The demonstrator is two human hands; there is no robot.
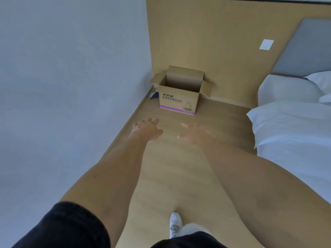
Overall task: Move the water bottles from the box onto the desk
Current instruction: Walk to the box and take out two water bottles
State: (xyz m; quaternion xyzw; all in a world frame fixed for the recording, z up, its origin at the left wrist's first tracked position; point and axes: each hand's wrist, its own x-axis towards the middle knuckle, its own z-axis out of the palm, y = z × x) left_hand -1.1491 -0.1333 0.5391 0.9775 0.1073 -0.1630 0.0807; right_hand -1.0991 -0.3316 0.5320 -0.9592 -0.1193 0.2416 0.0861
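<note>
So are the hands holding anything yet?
No. The left hand and the right hand are both empty, fingers spread, reaching toward the open box.

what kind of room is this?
Probably a hotel-style bedroom: a bed with white bedding and pillows, a padded headboard panel, and a wall switch on a wood-panelled wall.

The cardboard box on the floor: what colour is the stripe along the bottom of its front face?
Purple, on the brown cardboard box; seen in the head view.

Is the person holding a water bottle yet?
No, the left hand and right hand are both empty, fingers spread, reaching toward the open cardboard box on the floor.
</note>
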